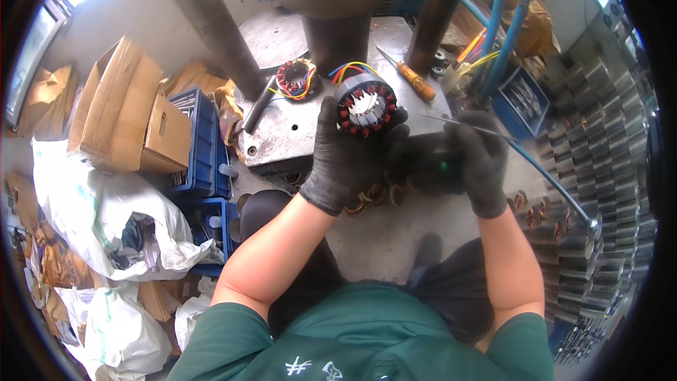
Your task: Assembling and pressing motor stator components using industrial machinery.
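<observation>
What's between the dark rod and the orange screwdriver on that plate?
In the head view: a coil-wound ring near the dark rod, then a thick column and, in front, the wound part held in the left hand.

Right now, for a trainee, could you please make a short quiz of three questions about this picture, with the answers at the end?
1. What does the left hand hold?
A) a cardboard box
B) a ring with red windings
C) a blue crate
2. True or false: the orange-handled tool lies on the metal table.
3. Fill in: the right hand holds a thin ____.

Key: 1. B; 2. True; 3. rod.
</observation>
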The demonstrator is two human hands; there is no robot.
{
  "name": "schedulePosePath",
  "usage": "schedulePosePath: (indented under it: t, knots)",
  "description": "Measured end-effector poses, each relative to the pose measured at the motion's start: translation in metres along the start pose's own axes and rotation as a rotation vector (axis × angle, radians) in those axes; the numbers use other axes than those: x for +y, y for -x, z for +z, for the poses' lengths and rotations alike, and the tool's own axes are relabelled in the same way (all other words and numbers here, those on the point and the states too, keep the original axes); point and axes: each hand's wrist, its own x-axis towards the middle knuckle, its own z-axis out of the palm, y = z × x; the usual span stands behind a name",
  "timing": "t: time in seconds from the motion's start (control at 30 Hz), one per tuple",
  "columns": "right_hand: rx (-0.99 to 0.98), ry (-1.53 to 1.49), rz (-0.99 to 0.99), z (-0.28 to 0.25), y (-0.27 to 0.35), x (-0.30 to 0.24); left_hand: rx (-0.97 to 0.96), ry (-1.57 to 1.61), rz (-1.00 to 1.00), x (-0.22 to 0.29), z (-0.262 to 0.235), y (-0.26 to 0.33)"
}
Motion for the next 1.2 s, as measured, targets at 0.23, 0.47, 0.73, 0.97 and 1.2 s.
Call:
schedulePosePath:
  t: [0.23, 0.47, 0.73, 0.97, 1.2]
  knots:
    - [0.053, -0.072, -0.117, -0.014, 0.013, -0.025, -0.162, -1.276, 0.513, -0.009, -0.001, 0.001]
    - [-0.077, -0.191, -0.216, -0.015, 0.032, -0.036, -0.034, -1.281, 0.795, -0.031, -0.008, -0.002]
    - [-0.149, -0.178, -0.128, -0.015, 0.039, -0.025, -0.12, -1.619, 1.222, -0.026, -0.003, -0.003]
    - [-0.079, -0.244, 0.018, -0.01, 0.038, -0.022, -0.071, -1.574, 1.088, -0.033, -0.006, -0.003]
    - [-0.045, -0.269, 0.099, -0.004, 0.036, -0.02, -0.054, -1.479, 1.016, -0.033, -0.005, -0.002]
